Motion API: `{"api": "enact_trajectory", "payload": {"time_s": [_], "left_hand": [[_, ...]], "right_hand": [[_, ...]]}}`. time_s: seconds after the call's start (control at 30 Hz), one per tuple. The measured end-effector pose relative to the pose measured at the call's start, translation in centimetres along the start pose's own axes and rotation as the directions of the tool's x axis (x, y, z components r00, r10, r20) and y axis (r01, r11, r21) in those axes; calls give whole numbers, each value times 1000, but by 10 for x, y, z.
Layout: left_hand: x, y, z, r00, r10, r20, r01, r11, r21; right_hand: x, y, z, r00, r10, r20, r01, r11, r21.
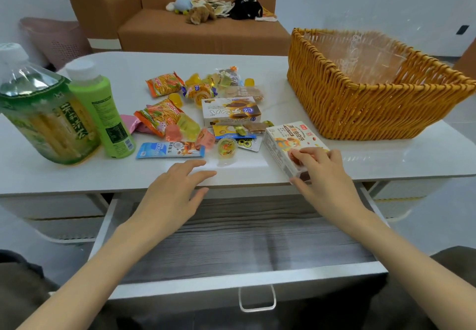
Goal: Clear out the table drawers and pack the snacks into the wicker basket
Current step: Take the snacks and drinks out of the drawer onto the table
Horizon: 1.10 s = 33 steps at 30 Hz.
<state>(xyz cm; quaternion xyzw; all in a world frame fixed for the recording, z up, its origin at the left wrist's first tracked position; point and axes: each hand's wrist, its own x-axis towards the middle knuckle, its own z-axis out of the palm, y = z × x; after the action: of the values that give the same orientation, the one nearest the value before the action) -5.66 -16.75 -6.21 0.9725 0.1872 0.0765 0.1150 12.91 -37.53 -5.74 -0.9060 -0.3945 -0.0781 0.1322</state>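
The wicker basket stands at the table's right, lined with clear plastic and holding nothing I can see. My right hand grips a white cookie box at the table's front edge, fingers over its top and thumb at its near end. My left hand hovers with straight fingers over the front edge, holding nothing. Several snacks lie mid-table: a Nescafe sachet, a jelly cup, a C2 box and orange noodle packs. The drawer below is pulled out and bare inside.
Two green drink bottles stand at the table's left. Behind the table is a brown sofa with plush toys, and a pink bin sits at the far left. The drawer's metal handle is near my lap.
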Motion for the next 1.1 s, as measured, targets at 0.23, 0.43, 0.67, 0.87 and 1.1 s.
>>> {"api": "enact_trajectory", "payload": {"time_s": [0.23,0.43,0.67,0.87,1.1], "left_hand": [[0,-3,2,1000,4,22,-4,1000,-11],[-6,-4,-2,996,48,73,-46,998,-30],[-34,3,7,891,53,451,-143,975,168],[-41,6,19,853,-3,521,-114,975,192],[-27,-6,13,959,37,280,-131,937,325]], "right_hand": [[37,-1,26,992,-45,-115,49,998,30],[33,2,21,988,-135,78,135,991,17],[-42,-16,6,762,-368,532,430,903,9],[-42,-22,14,740,-340,580,428,903,-17],[-24,-16,21,870,-384,311,452,872,-188]]}}
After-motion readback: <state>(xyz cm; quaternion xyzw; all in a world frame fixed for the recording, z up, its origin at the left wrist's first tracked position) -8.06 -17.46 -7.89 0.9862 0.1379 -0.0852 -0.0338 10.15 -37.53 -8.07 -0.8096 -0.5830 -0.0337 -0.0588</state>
